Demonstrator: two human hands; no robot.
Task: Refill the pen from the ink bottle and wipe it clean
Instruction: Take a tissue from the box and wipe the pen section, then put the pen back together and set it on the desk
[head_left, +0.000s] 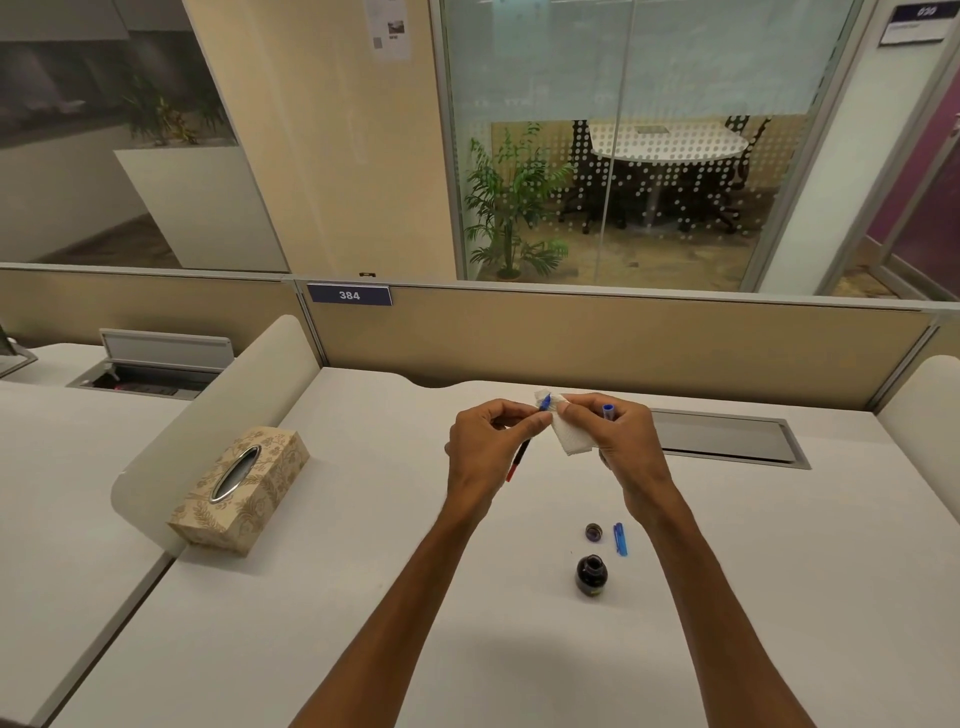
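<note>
Held up over the desk (363, 597), close together. Pinching the pen (518, 460) in the left hand (488, 441), blue tip up. Gripping a white tissue (569, 439) in the right hand (618, 441), pressed on that tip, with a blue pen part (608, 412) poking up. Below the right wrist: open ink bottle (591, 574), its lid (594, 531), a blue cap (619, 539). Tissue box (239, 488) well off to the left.

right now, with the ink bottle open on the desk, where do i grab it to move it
Take the bottle round its wide body, below the neck, coming in level from the left side. It stands upright with the mouth open, so a grasp from above risks ink. Its lid and the pen cap lie just behind it.
</note>
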